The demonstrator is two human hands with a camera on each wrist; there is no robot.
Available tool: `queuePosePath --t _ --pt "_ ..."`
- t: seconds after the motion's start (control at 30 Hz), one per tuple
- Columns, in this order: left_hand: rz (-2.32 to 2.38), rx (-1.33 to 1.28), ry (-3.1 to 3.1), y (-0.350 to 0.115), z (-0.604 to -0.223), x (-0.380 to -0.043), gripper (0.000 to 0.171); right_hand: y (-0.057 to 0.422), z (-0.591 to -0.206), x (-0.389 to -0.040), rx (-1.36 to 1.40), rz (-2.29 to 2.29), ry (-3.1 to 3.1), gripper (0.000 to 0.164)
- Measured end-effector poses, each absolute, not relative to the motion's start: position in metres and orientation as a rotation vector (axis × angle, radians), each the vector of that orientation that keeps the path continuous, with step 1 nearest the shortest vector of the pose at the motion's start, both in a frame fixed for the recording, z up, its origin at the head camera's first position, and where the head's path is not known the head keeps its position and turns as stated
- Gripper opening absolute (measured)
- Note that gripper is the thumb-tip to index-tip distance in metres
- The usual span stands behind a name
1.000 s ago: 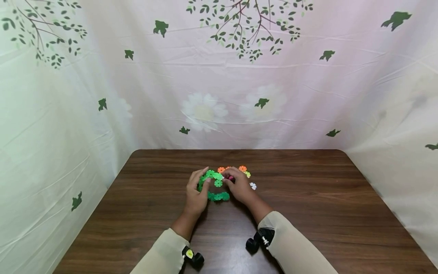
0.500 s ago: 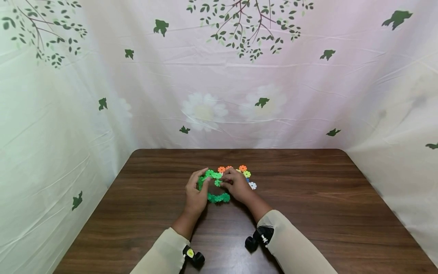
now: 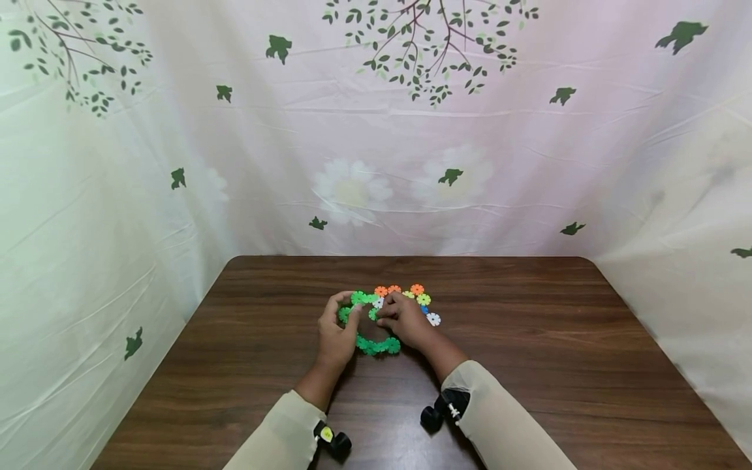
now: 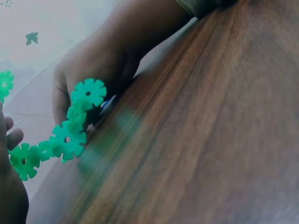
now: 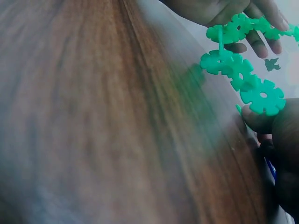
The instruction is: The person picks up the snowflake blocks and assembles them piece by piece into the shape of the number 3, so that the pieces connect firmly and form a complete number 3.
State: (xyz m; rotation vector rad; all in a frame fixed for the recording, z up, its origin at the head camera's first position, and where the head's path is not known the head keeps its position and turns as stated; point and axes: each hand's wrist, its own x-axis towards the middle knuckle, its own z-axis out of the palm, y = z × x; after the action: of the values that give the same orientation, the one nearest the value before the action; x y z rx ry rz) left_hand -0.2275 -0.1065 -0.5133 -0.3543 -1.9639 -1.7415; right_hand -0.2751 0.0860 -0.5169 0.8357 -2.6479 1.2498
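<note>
My left hand (image 3: 337,331) holds a curved chain of interlocked green flower-shaped discs (image 3: 359,297), with the thumb on the near side and fingers behind. The chain's lower run (image 3: 378,346) bends below the thumb toward the right. My right hand (image 3: 407,320) pinches a green flower disc (image 3: 373,314) between thumb and fingers, inside the chain's curve. In the right wrist view, the chain's end disc (image 5: 263,95) shows in front of the right thumb (image 5: 259,120). The left wrist view shows the chain (image 4: 67,140) between both hands; the right fingertips are hidden there.
Loose flower discs lie behind and right of the right hand: orange (image 3: 416,289), yellow (image 3: 423,299), white (image 3: 433,319) and blue (image 3: 424,309). Another white disc (image 3: 378,303) sits beside the chain. The brown wooden table (image 3: 529,339) ends against a printed curtain (image 3: 505,215).
The chain's lower run has swung slightly down and right as the left hand tilts it. My right fingers have shifted a little lower, with the green disc in their pinch.
</note>
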Motion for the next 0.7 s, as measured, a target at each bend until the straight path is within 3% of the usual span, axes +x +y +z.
queuePosePath --t 0.3,0.7 --pt "-1.793 -0.39 -1.974 -0.1071 -0.5124 -0.2247 0.032 0.0864 -0.5166 -0.2729 0.854 1.22 -2.657 0.003" --pt "-1.761 -0.439 -2.027 -0.1086 -0.5092 -0.2249 0.035 0.0839 -0.5143 -0.2708 0.767 1.245 -2.705 0.013"
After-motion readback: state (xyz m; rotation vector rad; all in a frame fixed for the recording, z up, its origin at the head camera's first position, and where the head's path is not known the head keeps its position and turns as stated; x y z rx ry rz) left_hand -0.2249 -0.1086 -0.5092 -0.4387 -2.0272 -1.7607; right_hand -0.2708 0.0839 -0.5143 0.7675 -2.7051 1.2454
